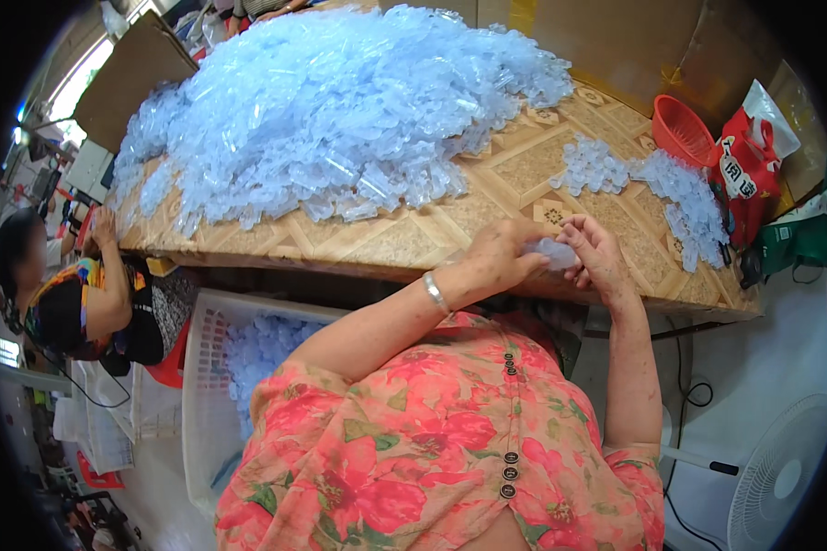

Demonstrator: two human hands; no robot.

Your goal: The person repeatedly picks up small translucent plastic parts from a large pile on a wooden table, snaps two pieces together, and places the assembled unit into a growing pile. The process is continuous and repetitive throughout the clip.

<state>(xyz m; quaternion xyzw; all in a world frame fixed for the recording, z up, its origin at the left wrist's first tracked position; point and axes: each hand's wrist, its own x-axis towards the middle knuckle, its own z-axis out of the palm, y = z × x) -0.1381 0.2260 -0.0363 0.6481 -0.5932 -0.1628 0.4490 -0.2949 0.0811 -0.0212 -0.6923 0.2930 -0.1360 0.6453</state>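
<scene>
Both hands meet over the near edge of the table [487, 197]. My left hand [498, 257], with a silver bangle at its wrist, is closed around a small translucent plastic piece [553, 252]. My right hand [599, 255] pinches the other end of that same piece. Its exact shape is partly covered by my fingers. Beyond my hands rises a large heap of clear bluish plastic pieces [340, 110]. To the right of my hands lies a smaller group of similar pieces [597, 167], with more pieces [694, 216] along the right side.
A red plastic basket [683, 131] and a red bag [750, 165] stand at the right, near a green bag [799, 234]. Below left is a white crate [207, 386] with more pieces. A white fan [786, 477] stands lower right. Another person [83, 303] sits at the left.
</scene>
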